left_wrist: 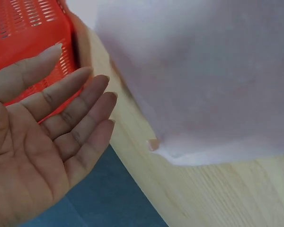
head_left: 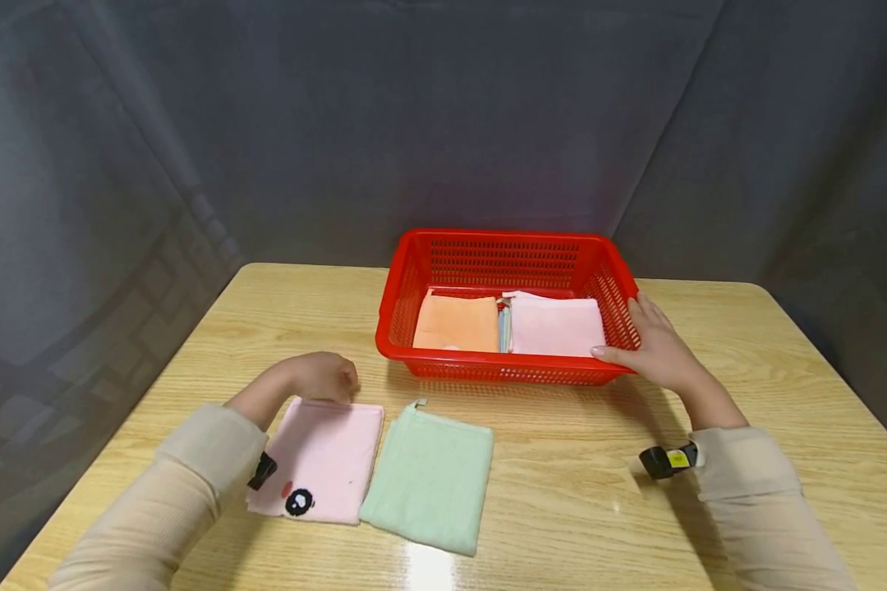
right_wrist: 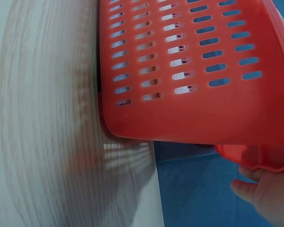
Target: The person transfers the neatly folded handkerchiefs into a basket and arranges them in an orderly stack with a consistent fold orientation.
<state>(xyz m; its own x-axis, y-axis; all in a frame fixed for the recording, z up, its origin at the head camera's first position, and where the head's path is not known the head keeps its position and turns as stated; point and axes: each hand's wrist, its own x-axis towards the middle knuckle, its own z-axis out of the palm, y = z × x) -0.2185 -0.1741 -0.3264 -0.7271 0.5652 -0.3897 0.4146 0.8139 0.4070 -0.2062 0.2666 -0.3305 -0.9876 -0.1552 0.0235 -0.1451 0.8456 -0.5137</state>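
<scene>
My left hand (head_left: 319, 376) is over the top edge of a pink towel (head_left: 333, 447) with an embroidered black eye and a red cheek. In the left wrist view the palm shows, its fingers (left_wrist: 87, 101) loosely extended and holding nothing, beside the pink cloth (left_wrist: 203, 80). A pale green towel (head_left: 432, 480) with a hanging loop lies flat to the right of the pink one. My right hand (head_left: 661, 349) grips the right front corner of a red basket (head_left: 503, 361), thumb over the rim; in the right wrist view its fingers (right_wrist: 248, 189) are under the rim.
Inside the basket are a folded orange towel (head_left: 457, 320), a folded pink towel (head_left: 558, 326) and thin bluish-green folded edges (head_left: 505, 328) between them. All stands on a light wooden table (head_left: 569, 492). A dark grey curtain (head_left: 443, 123) hangs behind it.
</scene>
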